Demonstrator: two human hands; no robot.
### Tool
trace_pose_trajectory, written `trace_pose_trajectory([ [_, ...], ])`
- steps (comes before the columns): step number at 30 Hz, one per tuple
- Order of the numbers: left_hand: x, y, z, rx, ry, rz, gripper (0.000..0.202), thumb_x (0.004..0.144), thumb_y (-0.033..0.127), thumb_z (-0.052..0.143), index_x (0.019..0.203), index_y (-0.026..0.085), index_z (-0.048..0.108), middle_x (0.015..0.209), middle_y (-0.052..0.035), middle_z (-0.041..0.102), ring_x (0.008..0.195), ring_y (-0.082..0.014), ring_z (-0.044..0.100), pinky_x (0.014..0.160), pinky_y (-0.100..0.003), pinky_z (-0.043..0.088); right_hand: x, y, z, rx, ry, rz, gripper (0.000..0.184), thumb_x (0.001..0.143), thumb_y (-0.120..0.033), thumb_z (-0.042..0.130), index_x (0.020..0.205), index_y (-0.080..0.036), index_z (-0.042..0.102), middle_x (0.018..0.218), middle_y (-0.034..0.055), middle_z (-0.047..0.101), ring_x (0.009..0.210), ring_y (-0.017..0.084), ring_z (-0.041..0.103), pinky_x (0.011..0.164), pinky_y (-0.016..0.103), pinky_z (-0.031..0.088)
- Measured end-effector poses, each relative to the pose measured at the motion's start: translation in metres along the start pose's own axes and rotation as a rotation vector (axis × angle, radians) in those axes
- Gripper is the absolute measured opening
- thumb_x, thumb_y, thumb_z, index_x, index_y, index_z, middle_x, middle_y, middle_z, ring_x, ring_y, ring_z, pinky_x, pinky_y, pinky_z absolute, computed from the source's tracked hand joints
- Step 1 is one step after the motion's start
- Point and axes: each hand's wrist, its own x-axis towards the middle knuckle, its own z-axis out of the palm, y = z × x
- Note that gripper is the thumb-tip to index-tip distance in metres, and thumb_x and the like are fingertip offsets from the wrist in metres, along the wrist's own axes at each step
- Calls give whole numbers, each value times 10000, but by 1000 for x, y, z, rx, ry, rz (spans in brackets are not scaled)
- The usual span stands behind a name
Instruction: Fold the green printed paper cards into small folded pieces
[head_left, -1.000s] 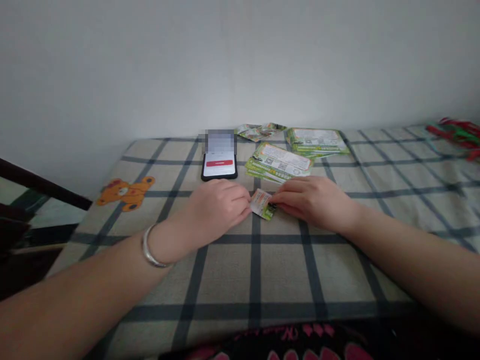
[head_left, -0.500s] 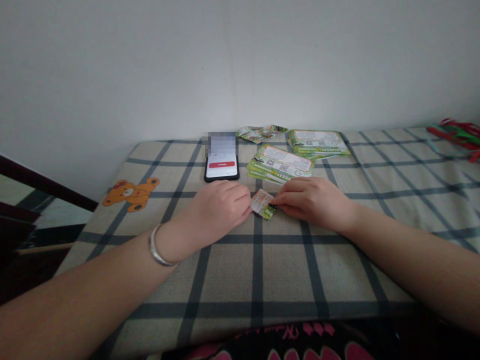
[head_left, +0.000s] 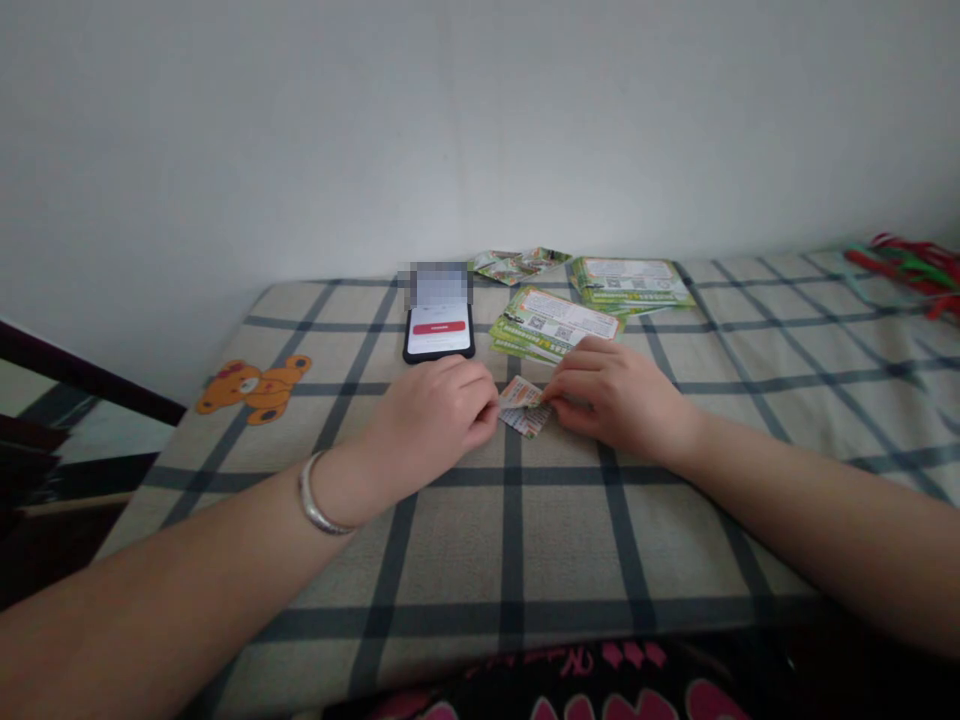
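Past the left edge of the table (head_left: 442, 560), a dark bar (head_left: 97, 370) slanted down toward the tabletop, with darker shapes below it too dim to make out. The table wore a checked cloth of pale squares and dark bands. Just inside its left edge lay a flat orange bear (head_left: 255, 390), head to the left. A silver bangle (head_left: 319, 495) circled the left wrist, and the left hand (head_left: 439, 405) was curled nearly closed, its fingertips having hold of the slip's left corner. Right behind that hand, the phone (head_left: 440, 335) lay screen up, a red button lit on it and its top part blurred out. Folded papers (head_left: 517, 266) sat at the far edge, against the wall (head_left: 480, 130). The slip (head_left: 525, 408) was between the hands, about midway along the table, its upper flap raised over a lower leaf with small print. Behind it lay the near stack (head_left: 551, 320) of green and white leaflets, slightly fanned. Below the near edge showed black fabric (head_left: 570, 685) with pink print. The right hand (head_left: 619, 395) pinched the flap's right end between thumb and bent fingers. Behind that hand, the far stack (head_left: 634, 280) lay by the far edge, and toward the far right corner was a red and green bundle (head_left: 915, 272).
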Motion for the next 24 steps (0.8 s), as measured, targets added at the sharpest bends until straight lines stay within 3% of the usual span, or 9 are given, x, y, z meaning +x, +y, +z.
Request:
trace_pose_trajectory([
  [5,1,1,1,-59,5,-43,129,864,182,536,794,138,634,869,-61,663,874,-214,606,785,-354,514,4,-7,1,-42,-18,116,139,839,-160,559,812,-157,695,771,55,666,792,216,555,732,334,415],
  [12,1,1,1,-60,-7,-59,137,868,196,532,794,145,635,869,-59,670,873,-213,615,777,-357,518,-1,-3,-5,150,-37,142,138,824,-180,599,889,-183,721,835,35,700,826,189,597,781,310,428],
  [21,-2,-3,1,-1,11,80,179,891,212,535,767,139,641,828,-64,664,824,-199,619,727,-335,516,-2,-3,-8,81,-57,135,102,822,-187,607,764,-184,691,755,37,659,794,195,571,739,320,399],
  [24,-2,0,-1,16,0,69,181,888,223,552,759,133,640,828,-68,659,809,-198,619,710,-330,512,-2,-4,-6,82,-67,155,96,817,-186,606,755,-183,679,745,30,648,777,190,566,735,319,394],
])
